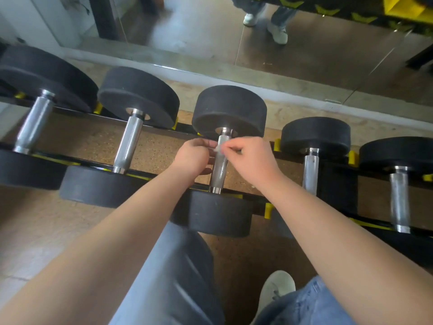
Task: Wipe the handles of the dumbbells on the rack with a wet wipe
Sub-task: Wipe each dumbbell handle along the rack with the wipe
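- Two hands meet above the middle dumbbell [225, 160]: the left hand [193, 158] and right hand [251, 158] each pinch the wet wipe [217, 148] in curled fingertips, at the handle [219, 171] end nearest the rack's [186, 132] far rail.
- The wet wipe looks small, limp and light. It is likely to bunch, so it is best wrapped round the bar.
- The handle is stiff knurled steel and probably grippy. The dumbbell is heavy and seated across both rails.
- Below is a speckled floor [93, 141], and a mirror [304, 55] runs behind.
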The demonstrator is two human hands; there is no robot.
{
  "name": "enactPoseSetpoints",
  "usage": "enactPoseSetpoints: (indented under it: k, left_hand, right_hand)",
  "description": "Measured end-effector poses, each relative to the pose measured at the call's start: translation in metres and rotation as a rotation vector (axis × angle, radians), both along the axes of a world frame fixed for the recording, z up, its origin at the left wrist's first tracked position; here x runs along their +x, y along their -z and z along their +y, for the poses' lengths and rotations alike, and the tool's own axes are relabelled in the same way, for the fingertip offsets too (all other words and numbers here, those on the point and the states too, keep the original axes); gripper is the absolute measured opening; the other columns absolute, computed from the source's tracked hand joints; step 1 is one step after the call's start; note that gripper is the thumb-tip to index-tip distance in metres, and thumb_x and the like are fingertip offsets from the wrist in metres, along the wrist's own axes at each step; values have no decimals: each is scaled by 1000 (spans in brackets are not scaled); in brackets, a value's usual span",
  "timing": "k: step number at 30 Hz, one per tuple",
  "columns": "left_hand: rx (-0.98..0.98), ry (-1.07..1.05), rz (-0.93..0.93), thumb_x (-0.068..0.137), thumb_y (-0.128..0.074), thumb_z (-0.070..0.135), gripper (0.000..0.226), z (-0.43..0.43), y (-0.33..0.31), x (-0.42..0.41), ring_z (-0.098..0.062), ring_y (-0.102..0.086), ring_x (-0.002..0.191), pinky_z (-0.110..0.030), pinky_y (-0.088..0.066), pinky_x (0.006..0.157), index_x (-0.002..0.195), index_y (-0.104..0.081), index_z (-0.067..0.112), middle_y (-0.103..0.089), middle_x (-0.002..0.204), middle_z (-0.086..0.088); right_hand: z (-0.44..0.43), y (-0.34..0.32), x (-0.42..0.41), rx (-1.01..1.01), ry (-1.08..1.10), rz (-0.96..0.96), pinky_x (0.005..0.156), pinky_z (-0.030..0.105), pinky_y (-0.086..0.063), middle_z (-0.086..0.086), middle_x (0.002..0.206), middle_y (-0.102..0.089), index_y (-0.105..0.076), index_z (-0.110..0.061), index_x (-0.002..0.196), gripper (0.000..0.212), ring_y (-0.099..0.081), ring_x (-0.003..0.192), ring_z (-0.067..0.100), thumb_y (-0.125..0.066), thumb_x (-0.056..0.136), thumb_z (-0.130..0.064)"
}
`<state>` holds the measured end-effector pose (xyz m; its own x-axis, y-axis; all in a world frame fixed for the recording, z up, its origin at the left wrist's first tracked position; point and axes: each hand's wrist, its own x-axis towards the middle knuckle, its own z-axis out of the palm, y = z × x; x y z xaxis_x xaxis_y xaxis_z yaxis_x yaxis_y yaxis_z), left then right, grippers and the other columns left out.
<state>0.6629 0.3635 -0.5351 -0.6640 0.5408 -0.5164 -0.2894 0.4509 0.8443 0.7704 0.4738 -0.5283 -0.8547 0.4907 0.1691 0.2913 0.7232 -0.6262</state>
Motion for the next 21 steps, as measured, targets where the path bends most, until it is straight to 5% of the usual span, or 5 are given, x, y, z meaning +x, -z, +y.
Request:
enactPoseSetpoints:
  k: [5, 10, 13, 17, 21]
  left_hand:
    - [-16, 0, 6, 96, -37, -4, 38, 1, 0, 0, -25, -74, 96, -43, -62, 89, 111, -68, 12, -76, 105, -9]
    - [-3, -24, -42, 98, -38, -3, 37, 0, -1, 0, -20, -73, 92, -35, -59, 74, 110, -67, 15, -76, 103, -7]
    - [-3, -23, -49, 98, -40, -2, 37, 0, 1, 0, -21, -74, 94, -33, -58, 72, 115, -68, 14, -76, 102, -7]
    - [-15, -26, -39, 101, -39, 0, 35, 1, 2, -1, -21, -74, 98, -34, -60, 75, 118, -67, 14, -76, 106, -7]
    - [-16, -17, -42, 103, -41, 2, 31, 1, 1, 0, -21, -74, 98, -33, -58, 73, 118, -66, 15, -76, 107, -7]
  right_hand:
    - [-8, -5, 23, -72, -419, -353, 77, 7, -43, -11, 99, -76, -81, -24, 105, 15, -62, 78, -12, -72, 93, -27]
    - [6, 1, -2, -30, 45, 58, 80, 17, -53, -7, 98, -76, -80, -20, 105, 16, -65, 87, 1, -67, 97, -27]
    - [1, 5, 8, -134, 72, -51, 72, 6, -42, -13, 97, -70, -75, -21, 104, 13, -59, 86, -4, -67, 97, -28]
    - [-12, 6, 31, -248, -128, -356, 68, 16, -45, -15, 85, -67, -71, -26, 87, 4, -62, 81, 0, -73, 91, -27]
    - [-6, 8, 20, -550, 160, -175, 83, 37, -57, -10, 91, -70, -70, -28, 85, 8, -65, 89, 10, -73, 91, -24]
